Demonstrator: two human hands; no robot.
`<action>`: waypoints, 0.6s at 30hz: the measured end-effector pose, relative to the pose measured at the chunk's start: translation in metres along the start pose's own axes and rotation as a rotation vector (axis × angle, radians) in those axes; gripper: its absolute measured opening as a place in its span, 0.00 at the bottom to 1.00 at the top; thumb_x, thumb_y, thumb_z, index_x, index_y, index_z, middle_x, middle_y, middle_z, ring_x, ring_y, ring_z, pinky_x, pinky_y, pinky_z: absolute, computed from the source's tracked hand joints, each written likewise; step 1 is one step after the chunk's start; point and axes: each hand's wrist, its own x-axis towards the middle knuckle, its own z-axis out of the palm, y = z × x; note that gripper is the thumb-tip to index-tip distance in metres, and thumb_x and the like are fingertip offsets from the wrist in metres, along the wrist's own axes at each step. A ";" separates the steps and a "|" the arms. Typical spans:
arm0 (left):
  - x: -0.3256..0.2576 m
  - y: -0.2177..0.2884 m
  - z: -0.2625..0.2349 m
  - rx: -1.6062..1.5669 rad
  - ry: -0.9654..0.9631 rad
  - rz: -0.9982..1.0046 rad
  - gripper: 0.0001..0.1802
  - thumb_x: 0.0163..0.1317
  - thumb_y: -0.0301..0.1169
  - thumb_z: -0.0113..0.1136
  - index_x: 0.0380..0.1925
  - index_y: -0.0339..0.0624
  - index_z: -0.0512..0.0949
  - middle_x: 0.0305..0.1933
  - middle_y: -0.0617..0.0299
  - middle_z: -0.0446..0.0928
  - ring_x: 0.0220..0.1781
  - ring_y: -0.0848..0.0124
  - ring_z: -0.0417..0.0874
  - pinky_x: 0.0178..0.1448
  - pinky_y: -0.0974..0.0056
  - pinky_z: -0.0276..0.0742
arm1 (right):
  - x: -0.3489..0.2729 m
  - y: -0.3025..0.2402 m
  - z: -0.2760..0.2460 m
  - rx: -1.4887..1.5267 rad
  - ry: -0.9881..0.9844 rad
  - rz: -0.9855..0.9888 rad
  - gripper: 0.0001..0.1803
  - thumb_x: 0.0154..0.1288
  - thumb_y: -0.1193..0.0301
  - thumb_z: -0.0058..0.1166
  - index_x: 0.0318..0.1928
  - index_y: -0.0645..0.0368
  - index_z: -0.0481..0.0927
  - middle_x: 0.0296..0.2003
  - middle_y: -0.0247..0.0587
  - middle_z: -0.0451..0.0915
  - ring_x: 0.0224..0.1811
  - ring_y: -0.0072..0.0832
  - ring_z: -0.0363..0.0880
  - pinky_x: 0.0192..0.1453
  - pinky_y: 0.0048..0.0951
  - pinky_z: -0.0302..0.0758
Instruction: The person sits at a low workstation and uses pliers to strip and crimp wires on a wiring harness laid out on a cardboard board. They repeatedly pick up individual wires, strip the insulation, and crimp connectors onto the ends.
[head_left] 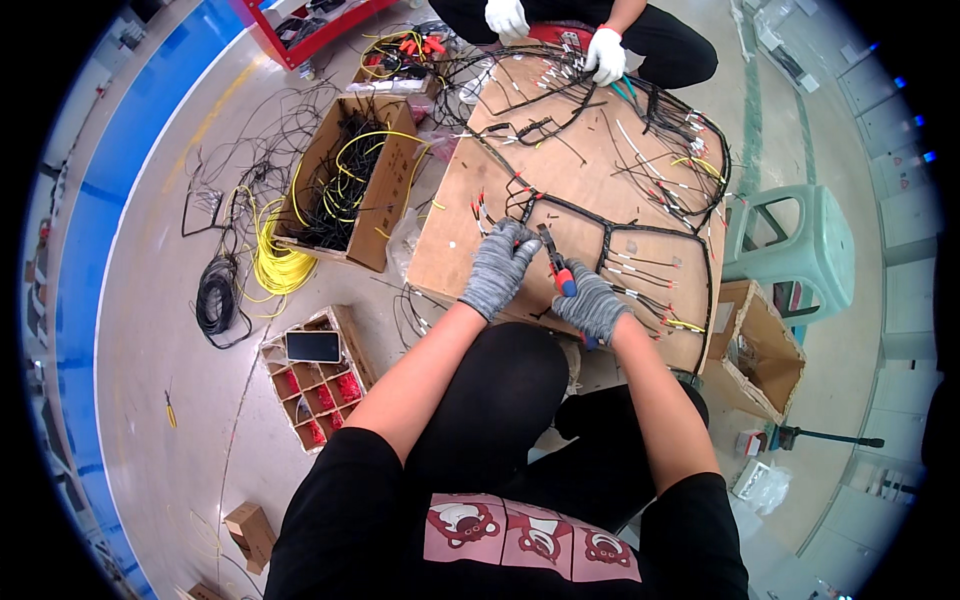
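My left hand [499, 268], in a grey knit glove, is closed around wires at the near end of a black wire harness [566, 206]. The harness lies on a wooden board [450, 262], with short red-tipped leads branching off it. Gloved the same way, my right hand [592, 302] grips pliers [562, 276] with red and blue handles. Their metal jaws point up and left, close to my left fingers. What lies between the jaws is too small to make out.
Across the board, a co-worker's white-gloved hand [606, 56] touches another wire bundle [655, 105]. At left stand a cardboard box [385, 205] of black cables and a divided tray [352, 335] carrying a phone [313, 347]. A green stool [800, 240] and open carton [770, 375] are at right.
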 end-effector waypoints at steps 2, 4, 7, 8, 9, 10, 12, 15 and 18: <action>0.000 0.001 -0.001 0.003 0.004 -0.021 0.09 0.57 0.30 0.62 0.29 0.36 0.75 0.30 0.53 0.73 0.33 0.60 0.74 0.42 0.61 0.71 | 0.000 0.004 0.003 0.055 0.012 -0.033 0.34 0.50 0.65 0.56 0.57 0.67 0.63 0.41 0.63 0.76 0.44 0.52 0.77 0.49 0.41 0.74; 0.000 0.000 0.000 0.003 0.010 -0.029 0.09 0.57 0.31 0.62 0.29 0.36 0.75 0.30 0.53 0.73 0.33 0.60 0.74 0.41 0.61 0.71 | 0.003 0.011 0.007 0.082 0.011 -0.066 0.34 0.50 0.65 0.56 0.57 0.66 0.63 0.40 0.63 0.76 0.44 0.52 0.77 0.49 0.41 0.74; 0.000 0.000 -0.001 0.039 0.006 -0.015 0.09 0.57 0.31 0.62 0.29 0.36 0.75 0.29 0.53 0.73 0.32 0.60 0.74 0.41 0.61 0.71 | 0.007 0.018 0.006 0.072 -0.024 -0.101 0.34 0.50 0.64 0.56 0.57 0.66 0.63 0.40 0.62 0.76 0.43 0.52 0.77 0.49 0.41 0.73; 0.000 0.000 -0.001 0.057 0.002 -0.005 0.09 0.57 0.31 0.62 0.29 0.36 0.75 0.29 0.53 0.73 0.32 0.60 0.74 0.41 0.60 0.71 | 0.007 0.018 0.004 0.059 -0.043 -0.100 0.34 0.50 0.64 0.56 0.57 0.66 0.63 0.40 0.62 0.76 0.43 0.52 0.77 0.49 0.41 0.73; 0.001 0.000 -0.001 0.042 0.008 -0.010 0.09 0.57 0.31 0.62 0.29 0.36 0.75 0.29 0.53 0.72 0.32 0.60 0.74 0.41 0.60 0.71 | 0.007 0.016 0.000 0.044 -0.055 -0.100 0.35 0.50 0.64 0.57 0.57 0.66 0.62 0.39 0.62 0.76 0.43 0.52 0.77 0.49 0.41 0.73; 0.000 0.001 -0.001 0.028 0.013 -0.015 0.09 0.57 0.31 0.62 0.29 0.36 0.75 0.29 0.53 0.72 0.32 0.60 0.74 0.40 0.60 0.71 | 0.007 0.015 0.003 0.035 -0.024 -0.087 0.32 0.50 0.65 0.55 0.55 0.65 0.64 0.37 0.62 0.77 0.41 0.52 0.78 0.47 0.42 0.74; -0.001 0.002 -0.001 0.036 0.032 -0.018 0.09 0.57 0.31 0.62 0.29 0.36 0.75 0.29 0.53 0.72 0.32 0.60 0.74 0.41 0.60 0.71 | 0.005 0.001 0.007 0.043 0.044 -0.010 0.30 0.50 0.66 0.55 0.53 0.65 0.65 0.35 0.63 0.77 0.40 0.53 0.78 0.45 0.43 0.75; 0.000 0.002 -0.001 0.069 0.050 -0.024 0.09 0.58 0.31 0.62 0.29 0.36 0.75 0.30 0.53 0.72 0.33 0.59 0.74 0.42 0.61 0.71 | 0.006 0.001 0.015 0.001 0.181 -0.015 0.25 0.51 0.65 0.53 0.48 0.65 0.68 0.32 0.63 0.77 0.38 0.55 0.78 0.42 0.44 0.74; -0.001 0.000 -0.002 0.005 0.044 -0.037 0.08 0.57 0.31 0.62 0.31 0.37 0.76 0.32 0.53 0.72 0.35 0.59 0.74 0.43 0.61 0.71 | 0.015 0.008 0.025 0.002 0.246 -0.016 0.24 0.53 0.64 0.53 0.47 0.65 0.68 0.31 0.60 0.76 0.34 0.55 0.76 0.40 0.43 0.73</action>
